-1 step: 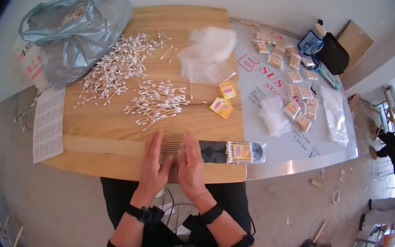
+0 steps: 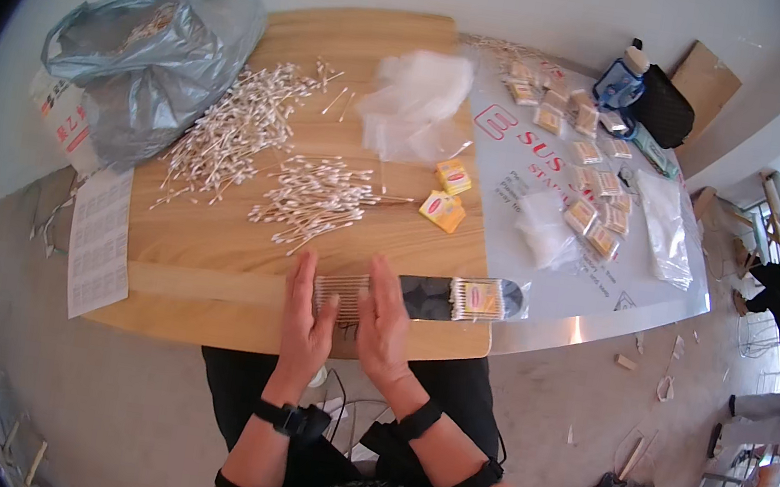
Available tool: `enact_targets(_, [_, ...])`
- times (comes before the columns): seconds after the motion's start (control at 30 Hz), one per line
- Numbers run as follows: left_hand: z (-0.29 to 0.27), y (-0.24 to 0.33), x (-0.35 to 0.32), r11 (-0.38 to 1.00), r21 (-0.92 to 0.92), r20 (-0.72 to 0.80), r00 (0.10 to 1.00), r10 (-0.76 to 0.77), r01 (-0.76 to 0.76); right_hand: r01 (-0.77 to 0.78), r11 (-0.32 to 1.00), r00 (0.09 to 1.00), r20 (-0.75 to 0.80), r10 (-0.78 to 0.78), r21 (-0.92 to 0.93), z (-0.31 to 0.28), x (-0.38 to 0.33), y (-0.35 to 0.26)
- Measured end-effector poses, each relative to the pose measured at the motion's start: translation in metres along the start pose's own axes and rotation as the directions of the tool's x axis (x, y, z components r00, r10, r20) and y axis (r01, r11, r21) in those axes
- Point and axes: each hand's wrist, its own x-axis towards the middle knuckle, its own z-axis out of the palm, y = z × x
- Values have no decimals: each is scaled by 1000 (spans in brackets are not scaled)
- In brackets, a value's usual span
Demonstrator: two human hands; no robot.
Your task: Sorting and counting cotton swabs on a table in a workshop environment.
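A row of cotton swabs (image 2: 342,289) lies side by side at the table's near edge, between my two hands. My left hand (image 2: 306,316) is flat along the left side of the row, fingers straight and thumb toward the swabs. On the right side, my right hand (image 2: 383,327) has its fingers stretched out, palm facing the row. Beside it runs a dark strip (image 2: 427,299), which bears a flat group of swabs with a yellow card (image 2: 483,299) on top. A loose pile of swabs (image 2: 317,198) lies beyond my hands.
A bigger swab heap (image 2: 237,127) spills beside a grey plastic bag (image 2: 151,61). Clear bags (image 2: 415,98) and yellow cards (image 2: 442,210) lie toward the right. Several packed swab bundles (image 2: 579,213) and a blue bottle (image 2: 622,80) occupy the plastic-covered right section. A printed sheet (image 2: 99,243) hangs at left.
My hands have moved slightly apart, and more of the swab row shows between the thumbs. The whole view has shifted a little.
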Motion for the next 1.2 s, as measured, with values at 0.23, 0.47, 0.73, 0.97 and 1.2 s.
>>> enact_targets(0.23, [25,-9,15,760,-611,-15,957,-289,220,-298,845,937,-32,348,445,3,15,6])
enact_targets(0.47, [-17,-2,3,990,79,159,982,105,-118,-128,919,976,-115,183,374,-21,4,16])
enact_targets(0.73, [-22,8,-12,827,504,429,903,13,-251,1,999,997,81,3,-43,-38,-5,-1])
enact_targets(0.97, [-21,9,-13,825,507,411,911,24,-250,167,969,985,84,-153,-183,-33,-5,4])
enact_targets(1.2, [-20,7,-13,817,516,413,910,25,-256,230,945,971,120,-206,-233,-34,-5,3])
